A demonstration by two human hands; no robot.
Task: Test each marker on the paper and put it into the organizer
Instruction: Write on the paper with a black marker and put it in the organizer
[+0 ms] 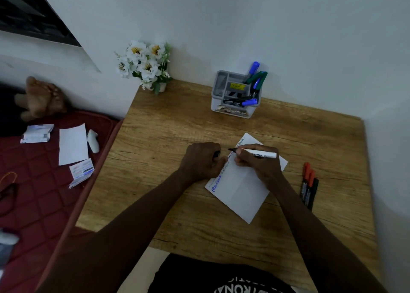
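The white marker [263, 154] is pinched in my right hand [255, 162], fingers curled tight round its barrel, its black tip at the far left edge of the paper [241, 192]. My left hand [200, 161] is curled round what looks like the cap [216, 154], just beside that edge. So near the margin, a stroke could run onto the table [168, 126], or the unpinned sheet could slide.

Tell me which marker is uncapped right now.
The white-barrelled marker in the right hand: its black tip is bare at the paper. The orange-capped markers beside it and those in the organizer show caps.
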